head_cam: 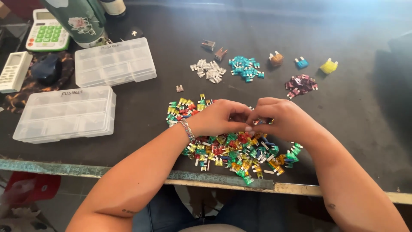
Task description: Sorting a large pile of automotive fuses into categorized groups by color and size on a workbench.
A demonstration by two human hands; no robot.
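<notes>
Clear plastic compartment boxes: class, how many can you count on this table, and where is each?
2. One clear box lies at the upper left beside the calculator; the other clear box lies nearer the table's front edge, left of the mixed fuse pile.

Glossy translucent plastic fuses (pixel 234 152) with metal blades lie on a matt dark tabletop (pixel 352 120).

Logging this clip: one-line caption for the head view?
Both hands, left hand and right hand, meet over a mixed pile of small coloured plastic blade fuses on a dark worktable.
</notes>
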